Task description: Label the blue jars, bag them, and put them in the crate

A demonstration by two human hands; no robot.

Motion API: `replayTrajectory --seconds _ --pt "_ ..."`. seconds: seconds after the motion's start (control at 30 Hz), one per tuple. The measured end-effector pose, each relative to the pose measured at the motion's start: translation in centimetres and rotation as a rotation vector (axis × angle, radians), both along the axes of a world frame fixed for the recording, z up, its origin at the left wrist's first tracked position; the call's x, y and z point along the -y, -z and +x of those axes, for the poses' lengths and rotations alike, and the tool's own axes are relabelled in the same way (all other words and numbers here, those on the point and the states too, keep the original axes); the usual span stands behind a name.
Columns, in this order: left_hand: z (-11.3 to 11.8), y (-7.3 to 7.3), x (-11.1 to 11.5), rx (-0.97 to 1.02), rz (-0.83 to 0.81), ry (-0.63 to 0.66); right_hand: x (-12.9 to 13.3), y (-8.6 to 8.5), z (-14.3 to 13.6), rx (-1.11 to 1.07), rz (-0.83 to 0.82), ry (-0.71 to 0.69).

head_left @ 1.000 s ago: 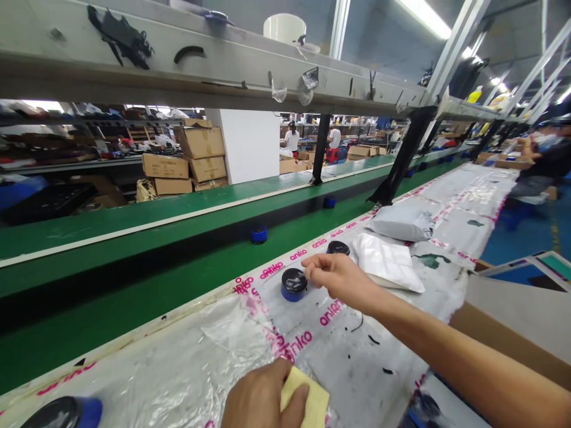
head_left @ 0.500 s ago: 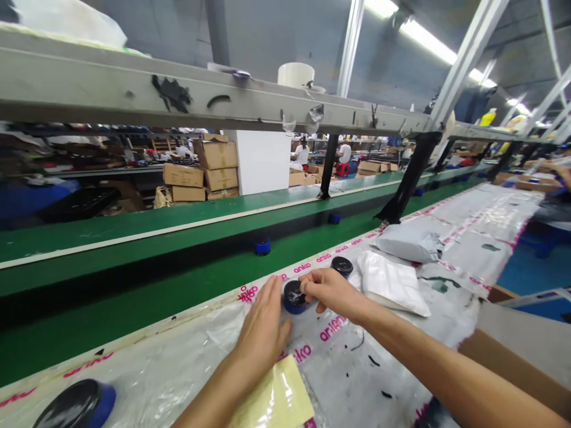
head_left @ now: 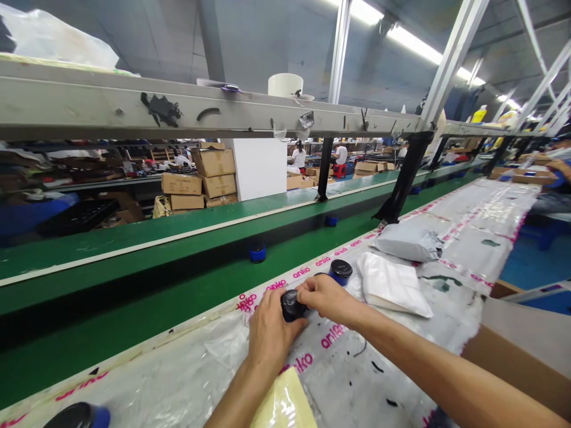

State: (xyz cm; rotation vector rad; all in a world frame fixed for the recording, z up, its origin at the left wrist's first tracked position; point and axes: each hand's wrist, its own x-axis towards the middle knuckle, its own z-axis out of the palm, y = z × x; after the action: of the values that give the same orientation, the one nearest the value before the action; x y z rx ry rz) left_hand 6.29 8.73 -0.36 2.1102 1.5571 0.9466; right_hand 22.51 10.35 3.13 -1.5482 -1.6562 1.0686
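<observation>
My left hand [head_left: 273, 324] curls round the side of a small round container with a black lid [head_left: 292, 302], its thumb in front. This container stands on the plastic-covered bench. Fingers pinched, my right hand [head_left: 328, 297] is at the right edge of the lid; what lies between the fingertips is too small to make out. Just beyond the right hand is another black-lidded blue container [head_left: 341, 270], with a dark round edge partly hidden beside it. Under my left forearm lies a yellow sheet [head_left: 285, 404].
A white packet [head_left: 395, 285] and a grey plastic bag [head_left: 408, 241] lie to the right. At lower left sits another black-and-blue container [head_left: 80, 416]. Blue containers [head_left: 257, 253] stand on the green conveyor [head_left: 214, 273] beyond the bench. A cardboard box [head_left: 521, 351] is at right.
My left hand has closed round the container, its thumb now against the near side. The right hand stays pinched at the lid's edge. The view has shifted slightly.
</observation>
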Motion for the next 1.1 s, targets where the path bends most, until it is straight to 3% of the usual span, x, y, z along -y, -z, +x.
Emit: replayTrajectory --seconds 0.5,1.1 --pt "0.04 0.31 -0.09 -0.001 -0.008 0.001 -0.59 -0.74 -0.07 0.128 0.022 -0.092" --pt "-0.08 0.36 -0.17 0.002 -0.046 0.003 -0.71 -0.82 -0.25 0.204 0.069 -0.084"
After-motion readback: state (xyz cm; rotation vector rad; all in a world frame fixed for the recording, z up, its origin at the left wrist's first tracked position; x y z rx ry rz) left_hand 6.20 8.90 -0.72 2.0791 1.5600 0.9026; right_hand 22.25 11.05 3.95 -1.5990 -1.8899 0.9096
